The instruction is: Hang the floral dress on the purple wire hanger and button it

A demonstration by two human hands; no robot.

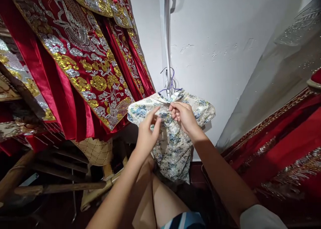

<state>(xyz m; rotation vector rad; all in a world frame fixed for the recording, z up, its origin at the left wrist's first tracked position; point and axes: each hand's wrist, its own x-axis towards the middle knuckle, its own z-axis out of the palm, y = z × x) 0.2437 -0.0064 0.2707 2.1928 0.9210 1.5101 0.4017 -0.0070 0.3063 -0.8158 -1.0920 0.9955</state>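
A white shirt with a blue and green floral print [173, 155] hangs on a purple wire hanger [172, 79] against the wall. My right hand [182, 116] is at the front of its neckline, with thumb and index finger pinched on the collar edge. Just left of it, my left hand [149, 128] is in front of the upper chest of the shirt, thumb and index finger apart, with nothing seen between them.
Red cloth with gold and silver sequins [97, 78] hangs at the left. Below it are bamboo poles [72, 187]. A pale vertical strip [166, 28] runs down the wall [213, 28]. More red decorated fabric [283, 142] lies at the right behind clear plastic.
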